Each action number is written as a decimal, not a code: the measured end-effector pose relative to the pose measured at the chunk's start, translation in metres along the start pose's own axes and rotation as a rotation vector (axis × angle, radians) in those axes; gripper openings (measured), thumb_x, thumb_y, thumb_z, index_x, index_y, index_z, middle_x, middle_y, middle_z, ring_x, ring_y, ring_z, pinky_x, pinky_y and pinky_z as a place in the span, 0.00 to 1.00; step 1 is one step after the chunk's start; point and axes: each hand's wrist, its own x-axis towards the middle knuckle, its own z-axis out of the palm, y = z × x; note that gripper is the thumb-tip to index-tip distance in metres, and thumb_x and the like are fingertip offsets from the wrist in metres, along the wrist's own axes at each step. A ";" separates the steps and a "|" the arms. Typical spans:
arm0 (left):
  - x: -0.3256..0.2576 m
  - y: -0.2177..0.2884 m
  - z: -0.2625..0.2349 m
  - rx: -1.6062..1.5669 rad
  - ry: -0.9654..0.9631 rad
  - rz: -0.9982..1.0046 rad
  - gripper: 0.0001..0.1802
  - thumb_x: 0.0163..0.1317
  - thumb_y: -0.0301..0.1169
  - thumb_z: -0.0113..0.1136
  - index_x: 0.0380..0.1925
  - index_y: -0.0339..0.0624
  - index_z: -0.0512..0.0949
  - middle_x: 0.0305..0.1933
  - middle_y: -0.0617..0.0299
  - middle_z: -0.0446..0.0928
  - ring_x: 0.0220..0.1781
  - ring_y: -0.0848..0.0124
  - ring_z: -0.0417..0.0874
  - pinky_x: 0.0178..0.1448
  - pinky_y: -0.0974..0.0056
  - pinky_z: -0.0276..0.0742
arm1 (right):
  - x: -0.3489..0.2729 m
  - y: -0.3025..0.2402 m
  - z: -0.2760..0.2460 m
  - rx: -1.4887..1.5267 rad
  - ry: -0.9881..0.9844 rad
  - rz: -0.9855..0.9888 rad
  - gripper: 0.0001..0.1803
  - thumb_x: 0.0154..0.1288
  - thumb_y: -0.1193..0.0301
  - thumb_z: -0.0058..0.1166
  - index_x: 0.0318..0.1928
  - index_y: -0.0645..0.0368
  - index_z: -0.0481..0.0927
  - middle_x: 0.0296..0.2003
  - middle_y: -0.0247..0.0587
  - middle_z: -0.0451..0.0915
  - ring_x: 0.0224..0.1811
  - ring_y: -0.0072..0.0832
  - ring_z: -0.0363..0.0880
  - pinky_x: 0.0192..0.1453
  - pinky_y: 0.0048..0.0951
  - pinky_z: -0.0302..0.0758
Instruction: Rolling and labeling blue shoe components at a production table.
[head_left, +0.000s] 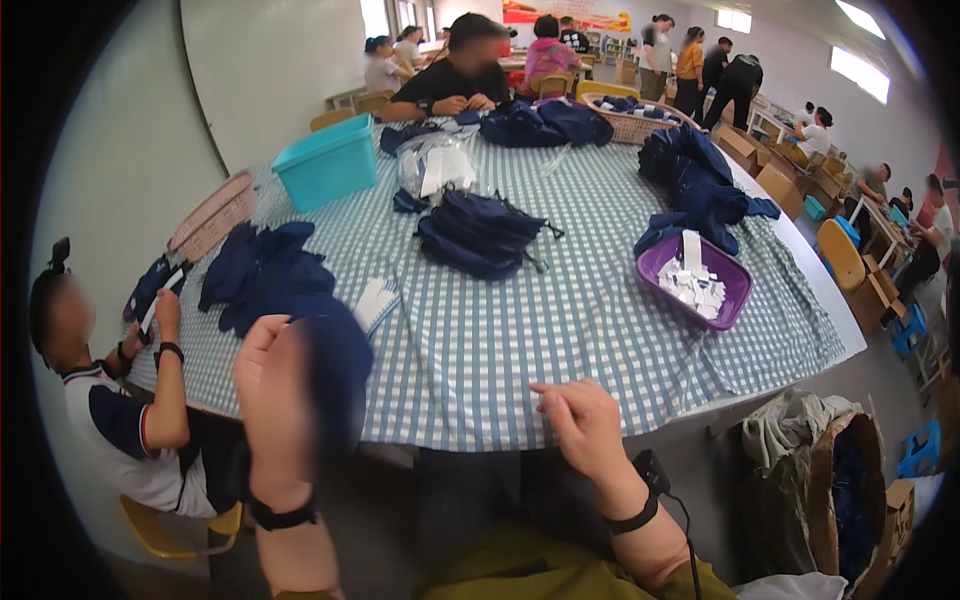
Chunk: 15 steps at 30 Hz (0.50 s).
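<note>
My left hand point(272, 395) is raised at the table's near left side, its fingers closed on a navy cloth piece point(342, 370). Part of that hand and cloth is blurred, so the piece's exact kind does not show. My right hand point(585, 425) hovers at the near table edge, index finger stretched out, the other fingers partly curled, with nothing in it. Just beyond the held piece lie a navy cloth pile point(265, 270) and a small stack of white strips point(376, 304). Navy drawstring bags point(480, 235) lie mid-table.
A purple basket point(735, 303) of white labels stands right, beside navy cloth point(690, 180). A turquoise bin point(325, 165) and pink basket point(215, 215) stand left. One co-worker point(140, 420) sits left with navy cloth and a white strip; another point(450, 75) sits across.
</note>
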 end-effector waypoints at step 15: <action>-0.123 0.015 0.079 -0.300 -0.257 -0.260 0.18 0.72 0.36 0.58 0.47 0.27 0.80 0.38 0.63 0.83 0.37 0.81 0.78 0.43 0.76 0.72 | -0.041 -0.068 -0.029 0.910 -0.177 0.402 0.08 0.69 0.74 0.55 0.45 0.63 0.78 0.36 0.36 0.76 0.40 0.25 0.74 0.50 0.26 0.71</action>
